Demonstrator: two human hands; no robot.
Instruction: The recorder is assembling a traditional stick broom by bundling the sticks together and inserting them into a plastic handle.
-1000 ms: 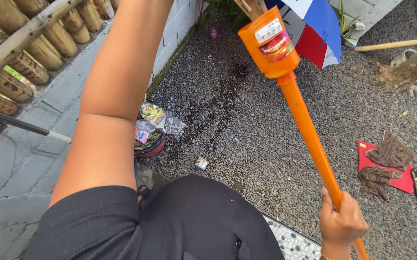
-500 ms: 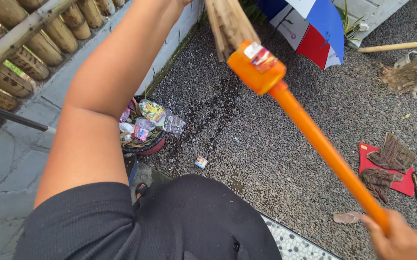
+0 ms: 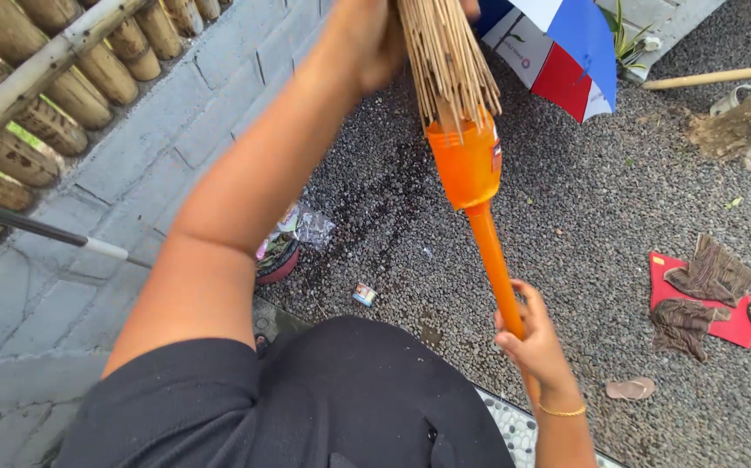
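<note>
I hold a stick broom bristle-end up over pebbled ground. Its orange plastic socket narrows into an orange handle. My right hand, with a thin gold bracelet at the wrist, grips the handle low down. My left hand is raised at the top of the view and closed around the bundle of tan bristles just above the socket. My left arm crosses the middle of the view. My dark-clothed lap fills the bottom.
A small bucket stuffed with shiny wrappers stands by the grey block wall. A tiny tin lies near it. A red, white and blue umbrella lies at top. Brown rags on a red mat and a sandal lie right.
The broom has swung from slanting to nearly upright and closer to me. My right hand slid up the handle into view. My left hand has taken hold of the bristles.
</note>
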